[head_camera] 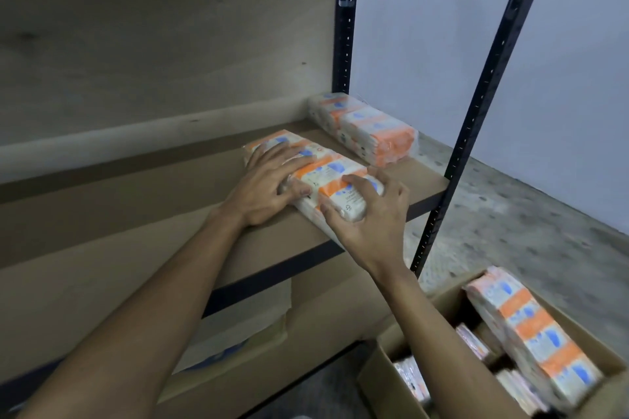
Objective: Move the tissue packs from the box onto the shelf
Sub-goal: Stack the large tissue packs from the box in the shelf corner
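Head view of a two-handed placement on a metal-framed shelving unit. Both bare hands rest on a long tissue pack [316, 177], wrapped in white and orange with blue marks, which lies flat on the brown shelf board [170, 200] and runs diagonally from the board's front edge toward its back. The left hand [269, 187] lies palm down across the pack's middle, fingers spread over the top and the thumb against the near side. The right hand [371, 214] cups the pack's near end, fingers curled over the top and the thumb pressed against the end face; this end slightly overhangs the board's front edge. Each hand is partly closed around the pack rather than clenched. A second tissue pack [366, 127] of the same pattern lies farther back on the board, near the rear upright post [345, 30] and apart from the first. The front upright post [483, 105] crosses the view at right. At lower right an open cardboard box [384, 371] stands on the concrete floor [510, 214]; a third pack [531, 333] lies tilted across its top, with further packs [473, 342], blurred, below it.
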Demonstrator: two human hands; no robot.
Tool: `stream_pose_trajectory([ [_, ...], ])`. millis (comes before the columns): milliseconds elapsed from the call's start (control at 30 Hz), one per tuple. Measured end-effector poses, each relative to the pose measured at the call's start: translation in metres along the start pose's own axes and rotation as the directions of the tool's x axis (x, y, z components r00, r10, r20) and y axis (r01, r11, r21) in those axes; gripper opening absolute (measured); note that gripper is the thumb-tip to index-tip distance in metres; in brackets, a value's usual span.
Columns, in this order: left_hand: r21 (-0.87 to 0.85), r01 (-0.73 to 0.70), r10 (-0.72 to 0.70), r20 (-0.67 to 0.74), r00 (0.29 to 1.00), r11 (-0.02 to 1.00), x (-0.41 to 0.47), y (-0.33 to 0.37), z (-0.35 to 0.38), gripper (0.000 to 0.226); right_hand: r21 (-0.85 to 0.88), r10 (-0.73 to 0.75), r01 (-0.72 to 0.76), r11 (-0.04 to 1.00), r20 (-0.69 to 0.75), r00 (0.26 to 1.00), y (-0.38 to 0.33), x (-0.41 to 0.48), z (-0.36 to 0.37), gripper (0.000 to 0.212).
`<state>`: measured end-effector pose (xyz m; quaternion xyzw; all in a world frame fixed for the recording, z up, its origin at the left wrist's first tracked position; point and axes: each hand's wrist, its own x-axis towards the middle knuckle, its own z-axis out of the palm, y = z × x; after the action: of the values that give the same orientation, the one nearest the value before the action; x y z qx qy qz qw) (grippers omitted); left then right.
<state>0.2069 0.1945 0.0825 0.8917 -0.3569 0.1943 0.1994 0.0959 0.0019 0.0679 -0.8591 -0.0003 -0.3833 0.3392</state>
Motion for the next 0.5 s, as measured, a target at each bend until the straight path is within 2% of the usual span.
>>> stream_pose_trajectory([
  [100,0.038,0.097,-0.093,-0.084,0.992,0.995,-0.011,-0.002,-0.001,0.072,-0.061,-0.014,0.025,0.998,0.17,0.985,0.001,0.0,-0.002,0.081],
  [167,0.001,0.196,-0.194,-0.115,0.974,0.981,-0.02,0.0,-0.002,0.079,-0.071,-0.03,0.047,0.996,0.23,0.973,0.004,0.001,-0.003,0.089],
  [233,-0.098,0.33,-0.34,-0.099,0.935,0.939,-0.026,0.004,-0.003,0.086,-0.057,-0.041,0.055,0.997,0.228,0.973,0.006,0.005,-0.003,0.084],
  [300,-0.115,0.496,-0.503,-0.039,0.863,0.861,-0.033,0.007,-0.002,0.089,-0.043,-0.04,0.051,0.998,0.223,0.974,0.004,0.008,-0.001,0.078],
  [400,0.072,0.642,-0.646,0.056,0.761,0.763,-0.042,0.008,0.001,0.08,-0.023,-0.031,0.036,0.999,0.178,0.983,0.001,0.009,0.003,0.071],
  [500,0.202,0.627,-0.655,0.127,0.745,0.753,-0.042,0.01,0.003,0.068,0.011,-0.023,0.021,1.0,0.146,0.989,0.0,0.008,0.004,0.067],
])
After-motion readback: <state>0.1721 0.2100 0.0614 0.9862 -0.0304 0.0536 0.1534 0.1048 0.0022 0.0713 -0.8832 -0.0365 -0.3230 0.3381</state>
